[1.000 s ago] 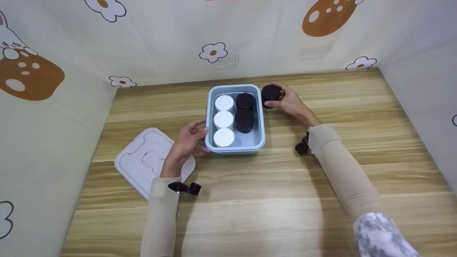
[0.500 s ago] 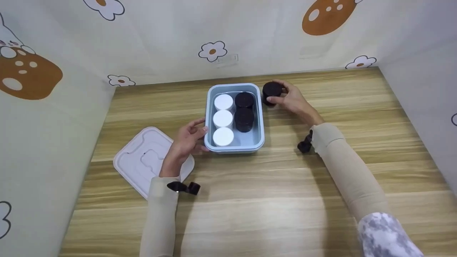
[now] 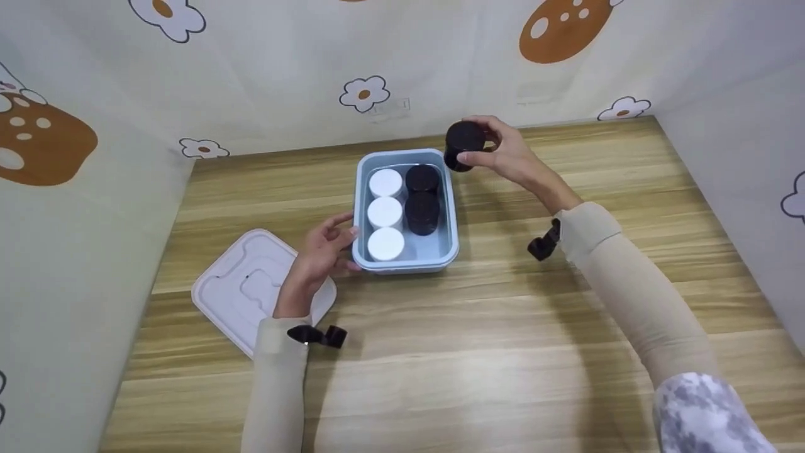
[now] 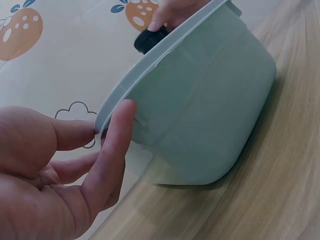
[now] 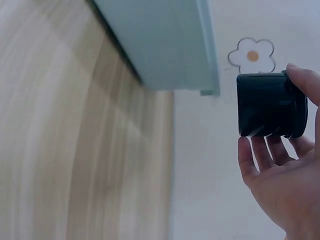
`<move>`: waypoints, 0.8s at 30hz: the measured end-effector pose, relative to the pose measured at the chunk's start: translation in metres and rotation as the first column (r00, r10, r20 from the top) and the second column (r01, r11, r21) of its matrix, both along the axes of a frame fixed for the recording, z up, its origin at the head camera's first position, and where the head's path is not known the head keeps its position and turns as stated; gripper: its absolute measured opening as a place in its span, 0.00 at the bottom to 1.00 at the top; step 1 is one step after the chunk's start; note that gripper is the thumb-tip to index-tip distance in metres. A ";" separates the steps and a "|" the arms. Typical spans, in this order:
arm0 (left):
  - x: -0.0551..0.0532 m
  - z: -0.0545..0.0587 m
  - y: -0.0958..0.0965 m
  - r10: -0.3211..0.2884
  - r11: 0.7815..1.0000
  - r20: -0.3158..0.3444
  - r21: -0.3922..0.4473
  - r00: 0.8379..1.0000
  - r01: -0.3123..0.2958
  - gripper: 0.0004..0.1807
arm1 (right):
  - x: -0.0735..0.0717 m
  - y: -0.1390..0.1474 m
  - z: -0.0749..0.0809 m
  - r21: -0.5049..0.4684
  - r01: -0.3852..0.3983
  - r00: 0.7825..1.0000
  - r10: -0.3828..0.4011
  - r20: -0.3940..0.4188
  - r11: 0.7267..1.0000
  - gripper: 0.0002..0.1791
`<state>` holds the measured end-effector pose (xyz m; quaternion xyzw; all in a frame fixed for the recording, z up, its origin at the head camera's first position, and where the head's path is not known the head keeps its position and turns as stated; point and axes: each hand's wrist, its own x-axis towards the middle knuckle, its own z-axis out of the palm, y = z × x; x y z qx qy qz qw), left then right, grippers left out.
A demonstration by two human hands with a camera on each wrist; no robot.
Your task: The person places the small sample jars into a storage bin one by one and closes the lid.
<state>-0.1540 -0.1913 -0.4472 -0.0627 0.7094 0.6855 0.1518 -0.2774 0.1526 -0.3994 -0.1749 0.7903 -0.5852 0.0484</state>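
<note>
A light blue plastic storage box (image 3: 404,269) stands on the wooden table. In its left row are several white round-lidded jars (image 3: 386,244); two black jars (image 3: 422,211) stand in its right row. My left hand (image 3: 319,255) holds the box by its left rim; in the left wrist view, the thumb and fingers (image 4: 120,132) meet at the rim and outer wall. My right hand (image 3: 512,154) grips another black jar (image 3: 464,139) upright, thumb and fingers around its side, raised just beyond the box's back right corner. The right wrist view shows this jar (image 5: 267,106) apart from the box.
A pale lid (image 3: 220,296) lies on the table at the left, partly under my left wrist. A patterned curtain (image 3: 277,75) rises behind the table's back edge, with pale walls at both sides. Small black cameras (image 3: 544,242) sit on the wrists.
My right hand has lifted the black jar off the table from beside the box, up and slightly left. My left hand stays on the box rim, and the view has shifted a little.
</note>
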 end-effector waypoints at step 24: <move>0.000 0.002 -0.001 -0.005 1.000 -0.011 -0.025 1.000 0.004 0.27 | 0.043 -0.040 0.016 0.189 -0.458 0.889 0.447 0.102 0.868 0.39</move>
